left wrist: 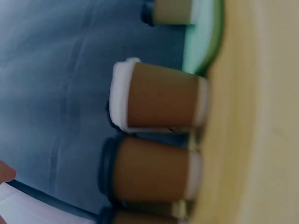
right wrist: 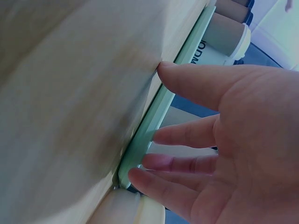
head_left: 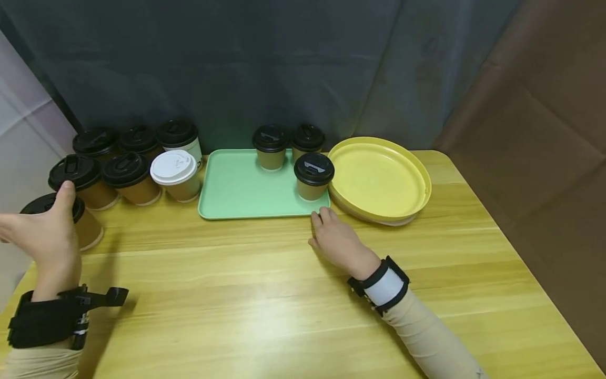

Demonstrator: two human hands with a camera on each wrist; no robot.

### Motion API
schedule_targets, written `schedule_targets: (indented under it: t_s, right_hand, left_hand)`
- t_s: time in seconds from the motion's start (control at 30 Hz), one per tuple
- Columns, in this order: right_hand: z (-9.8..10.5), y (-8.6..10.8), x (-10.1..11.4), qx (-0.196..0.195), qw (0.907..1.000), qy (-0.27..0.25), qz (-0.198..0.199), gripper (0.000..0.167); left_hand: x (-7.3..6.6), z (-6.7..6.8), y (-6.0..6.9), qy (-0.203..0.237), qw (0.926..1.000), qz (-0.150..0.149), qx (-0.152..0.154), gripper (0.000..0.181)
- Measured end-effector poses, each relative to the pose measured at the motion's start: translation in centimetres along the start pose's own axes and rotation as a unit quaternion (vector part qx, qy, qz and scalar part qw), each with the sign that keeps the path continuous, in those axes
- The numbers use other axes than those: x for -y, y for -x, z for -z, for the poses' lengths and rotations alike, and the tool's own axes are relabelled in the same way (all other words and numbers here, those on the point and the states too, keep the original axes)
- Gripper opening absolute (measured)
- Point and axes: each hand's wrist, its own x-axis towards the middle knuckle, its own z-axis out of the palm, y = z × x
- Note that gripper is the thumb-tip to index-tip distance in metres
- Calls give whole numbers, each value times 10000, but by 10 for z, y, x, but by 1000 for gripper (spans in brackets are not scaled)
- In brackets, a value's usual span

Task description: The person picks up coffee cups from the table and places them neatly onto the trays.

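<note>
My left hand (head_left: 42, 231) is raised with its thumb up and away from the fingers, over the front-left brown paper cup (head_left: 90, 229), partly covering its black lid; whether they touch cannot be told. Only a fingertip (left wrist: 6, 172) shows in the left wrist view. My right hand (head_left: 338, 242) has its fingertips at the front right corner of the green tray (head_left: 236, 195), fingers loosely extended and thumb apart near the table. The right wrist view shows these fingers (right wrist: 187, 133) along the tray's rim (right wrist: 142, 140). On the tray stand three small black-lidded cups (head_left: 312, 187).
Several lidded cups (head_left: 134, 187) cluster left of the tray, one with a white lid (head_left: 174, 166). Yellow round plates (head_left: 379, 181) lie stacked against the tray's right end. A dark cloth (head_left: 236, 73) hangs behind the wooden table (head_left: 246, 295).
</note>
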Motion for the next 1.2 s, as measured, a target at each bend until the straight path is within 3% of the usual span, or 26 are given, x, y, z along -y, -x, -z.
schedule_targets:
  t_s: [0.23, 0.43, 0.57, 0.63, 0.7, 0.8, 0.93, 1.13, 1.2]
  right_hand:
    - [0, -2, 0, 29, 10000, 39, 23, 59]
    - [0, -1, 1, -16, 10000, 12, 26, 59]
    - [0, -1, 1, -55, 10000, 1, 23, 59]
    - [-1, -1, 1, -47, 10000, 7, 1, 60]
    - [-1, -1, 0, -45, 10000, 0, -15, 61]
    - [-1, -1, 0, -29, 10000, -21, -23, 61]
    - [-1, -1, -1, -65, 10000, -75, 10, 61]
    - [-1, -1, 0, -126, 9999, -56, 23, 59]
    - [-1, -1, 0, -52, 10000, -63, -20, 60]
  left_hand:
    - [24, 10, 3, -113, 9970, 691, 336, 121]
    - [41, 13, 4, -375, 9939, 911, 499, 122]
    - [49, 14, 5, -207, 9913, 1109, 674, 115]
    - [50, 12, 3, 303, 9852, 1466, 840, 112]
    - [51, 9, 1, 854, 9735, 1881, 986, 112]
    - [51, 4, -2, 1340, 9552, 2403, 1089, 115]
    - [54, -2, -5, 1191, 9507, 2610, 1174, 113]
    - [57, -7, -5, 1872, 9386, 2775, 833, 109]
    - [57, -6, -3, 1859, 9396, 2764, 790, 108]
